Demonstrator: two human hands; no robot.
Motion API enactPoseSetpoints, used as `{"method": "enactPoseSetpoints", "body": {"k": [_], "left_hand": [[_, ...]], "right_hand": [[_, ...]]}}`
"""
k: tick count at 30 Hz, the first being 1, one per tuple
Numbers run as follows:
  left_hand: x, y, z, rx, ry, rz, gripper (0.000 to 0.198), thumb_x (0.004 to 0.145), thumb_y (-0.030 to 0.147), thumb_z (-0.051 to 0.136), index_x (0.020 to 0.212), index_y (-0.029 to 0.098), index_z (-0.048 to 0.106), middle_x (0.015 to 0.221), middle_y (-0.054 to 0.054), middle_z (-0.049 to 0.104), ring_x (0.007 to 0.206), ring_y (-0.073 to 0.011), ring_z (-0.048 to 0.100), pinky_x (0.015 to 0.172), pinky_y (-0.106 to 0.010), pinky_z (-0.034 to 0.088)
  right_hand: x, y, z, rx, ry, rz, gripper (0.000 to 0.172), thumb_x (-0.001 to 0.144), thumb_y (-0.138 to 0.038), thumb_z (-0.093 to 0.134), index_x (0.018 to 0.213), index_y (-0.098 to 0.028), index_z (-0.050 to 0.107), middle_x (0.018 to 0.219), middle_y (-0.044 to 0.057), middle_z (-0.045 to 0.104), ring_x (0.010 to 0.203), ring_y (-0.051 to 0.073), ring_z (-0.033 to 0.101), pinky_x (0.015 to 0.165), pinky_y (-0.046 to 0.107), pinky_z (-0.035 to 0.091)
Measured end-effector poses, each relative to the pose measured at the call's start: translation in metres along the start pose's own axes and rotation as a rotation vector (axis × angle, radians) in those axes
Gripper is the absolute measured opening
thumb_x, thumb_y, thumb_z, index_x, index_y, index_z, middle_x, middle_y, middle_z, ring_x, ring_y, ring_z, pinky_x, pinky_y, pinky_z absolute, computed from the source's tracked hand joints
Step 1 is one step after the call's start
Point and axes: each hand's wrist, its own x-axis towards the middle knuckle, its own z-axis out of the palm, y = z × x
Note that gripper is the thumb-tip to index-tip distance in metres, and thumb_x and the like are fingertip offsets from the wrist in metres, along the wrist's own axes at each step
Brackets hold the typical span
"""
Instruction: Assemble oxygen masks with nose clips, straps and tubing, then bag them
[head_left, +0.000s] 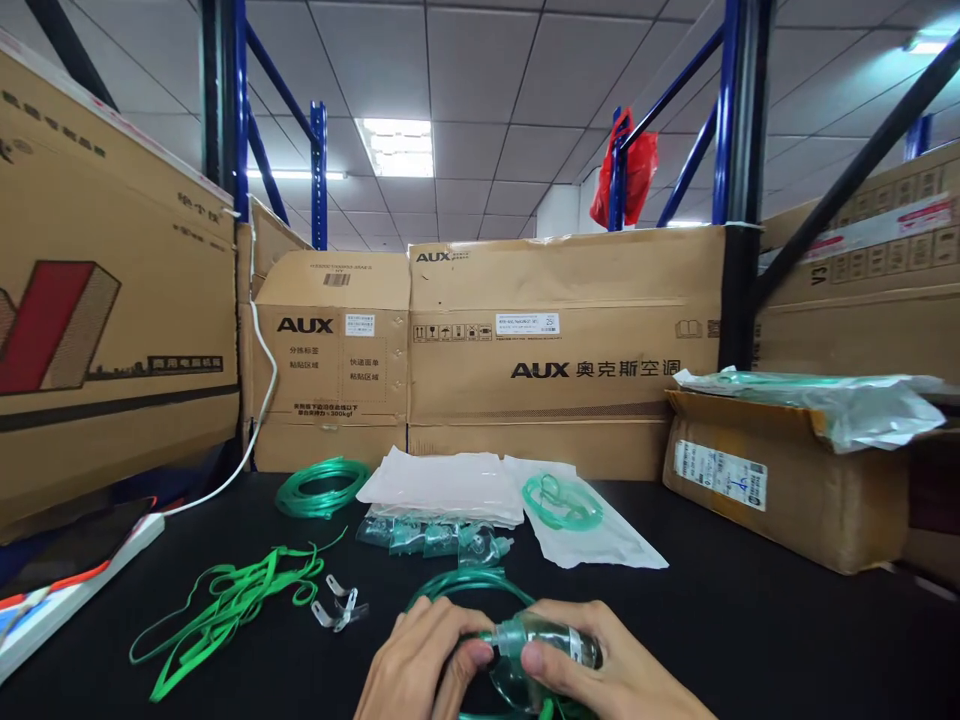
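My right hand [577, 660] is wrapped around a green-tinted clear plastic mask part [513, 637], with a clear cylinder [551, 632] bearing a white label lying along the palm. At its left end, the thumb and fingertips of my left hand [427, 655] pinch a small green tube end [480, 637], close against the mask part. Behind both hands a coil of green tubing [472, 580] lies on the black table, partly hidden. Some bright green strap shows below my right hand.
Green elastic straps [244, 610] and metal clips [339, 604] lie left. Behind are coiled tubing [322, 487], white pouches [439, 480], bagged masks [442, 538] and a pouch with tubing [600, 535]. An open carton [810, 490] stands right, a power strip [82, 590] left.
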Motion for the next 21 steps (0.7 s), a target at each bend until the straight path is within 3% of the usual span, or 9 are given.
{"method": "enactPoseSetpoints", "body": {"k": [2,6,9,13,17,21], "left_hand": [[-0.002,0.003,-0.001,-0.047,0.017,0.0,0.036,0.11,0.048,0.039,0.11,0.03,0.07,0.097,-0.001,0.076,0.088,-0.021,0.068,0.082,-0.03,0.05],[-0.002,0.008,-0.01,-0.045,0.052,-0.02,0.022,0.109,0.037,0.049,0.109,0.028,0.069,0.1,0.0,0.076,0.09,-0.0204,0.07,0.091,-0.033,0.049],[-0.001,0.009,-0.016,-0.018,0.041,0.017,0.014,0.107,0.026,0.054,0.105,0.028,0.068,0.095,0.001,0.075,0.084,-0.0199,0.068,0.084,-0.031,0.048],[-0.002,0.011,-0.015,-0.015,0.074,0.112,0.015,0.105,0.017,0.054,0.104,0.025,0.066,0.09,0.002,0.073,0.076,-0.0188,0.063,0.073,-0.029,0.044],[-0.005,0.014,-0.01,-0.007,0.129,0.092,0.014,0.105,0.015,0.054,0.102,0.023,0.064,0.086,0.001,0.07,0.074,-0.0197,0.058,0.074,-0.032,0.039],[-0.006,0.015,-0.01,-0.041,0.115,0.093,0.013,0.105,0.015,0.054,0.099,0.023,0.063,0.085,0.001,0.07,0.073,-0.0196,0.057,0.072,-0.032,0.036]], "right_hand": [[-0.003,-0.006,0.0,-0.026,-0.053,-0.005,0.059,0.077,-0.078,0.07,0.092,-0.021,0.077,0.072,-0.005,0.058,0.045,0.005,0.034,0.039,0.019,0.023],[-0.007,-0.014,0.0,-0.05,-0.021,0.042,0.071,0.07,-0.089,0.065,0.093,-0.023,0.077,0.071,-0.004,0.057,0.051,0.007,0.036,0.045,0.02,0.03],[-0.009,-0.014,0.0,-0.067,-0.026,0.049,0.075,0.068,-0.092,0.063,0.093,-0.023,0.078,0.072,-0.003,0.057,0.054,0.009,0.037,0.048,0.021,0.031],[-0.009,-0.013,0.0,-0.095,-0.036,0.045,0.071,0.069,-0.09,0.064,0.088,-0.022,0.076,0.074,-0.002,0.055,0.06,0.012,0.039,0.049,0.022,0.032],[-0.008,-0.01,0.0,-0.101,-0.042,-0.023,0.06,0.075,-0.081,0.069,0.087,-0.022,0.078,0.081,0.001,0.06,0.068,0.015,0.045,0.051,0.023,0.034],[-0.006,-0.005,0.0,-0.109,-0.021,-0.114,0.055,0.074,-0.076,0.073,0.088,-0.024,0.082,0.086,0.004,0.068,0.081,0.023,0.055,0.068,0.029,0.047]]}}
